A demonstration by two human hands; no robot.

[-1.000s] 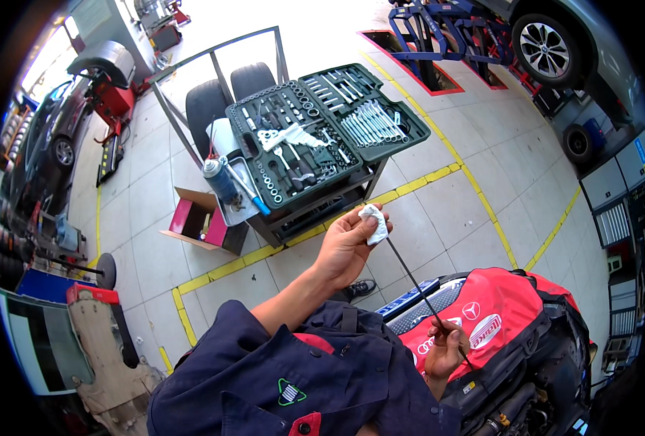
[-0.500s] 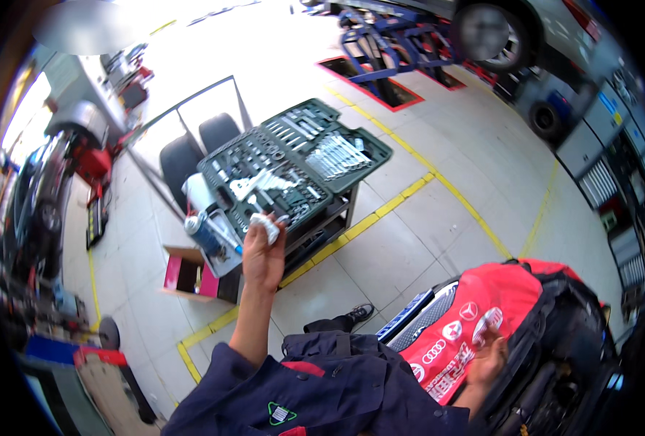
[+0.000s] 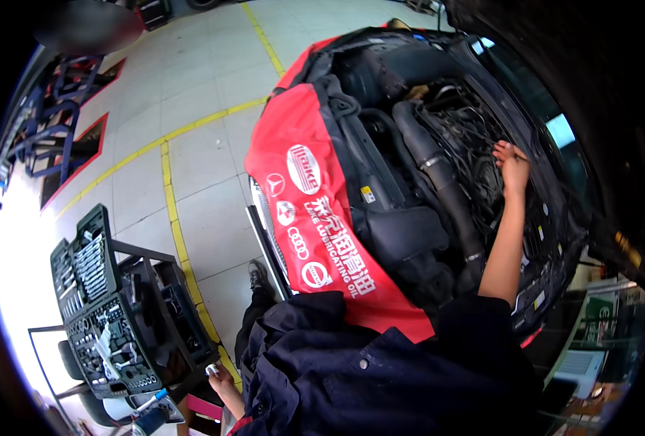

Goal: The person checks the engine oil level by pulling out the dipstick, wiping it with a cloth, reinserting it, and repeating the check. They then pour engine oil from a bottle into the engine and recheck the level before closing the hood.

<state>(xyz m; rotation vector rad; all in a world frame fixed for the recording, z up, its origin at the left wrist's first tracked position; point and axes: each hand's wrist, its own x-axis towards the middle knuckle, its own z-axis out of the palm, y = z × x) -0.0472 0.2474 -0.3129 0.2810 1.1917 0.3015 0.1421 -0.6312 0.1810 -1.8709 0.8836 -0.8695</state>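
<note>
Over the far side of the open engine bay (image 3: 380,211), my right hand (image 3: 513,167) reaches out with its fingers curled closed. A thin dark line shows by the fingers, but what they grip is not clear. Black hoses and a wide air pipe (image 3: 430,163) lie to the left of that hand. My left hand (image 3: 223,382) hangs low beside the tool cart, its fingers closed on a small crumpled white wipe (image 3: 212,370). A red fender cover (image 3: 293,138) with white print drapes over the car's front edge.
An open green socket set (image 3: 108,320) rests on the cart (image 3: 155,258) at lower left. Beneath it stands a pink box (image 3: 204,408). Yellow lines (image 3: 170,189) cross the tiled floor. A blue lift (image 3: 57,138) stands at far left. The raised hood (image 3: 591,109) borders the right.
My view has swung right from the tool cart to the engine bay. My right hand has gone from the red cover to deep over the engine. My left hand still holds the wipe.
</note>
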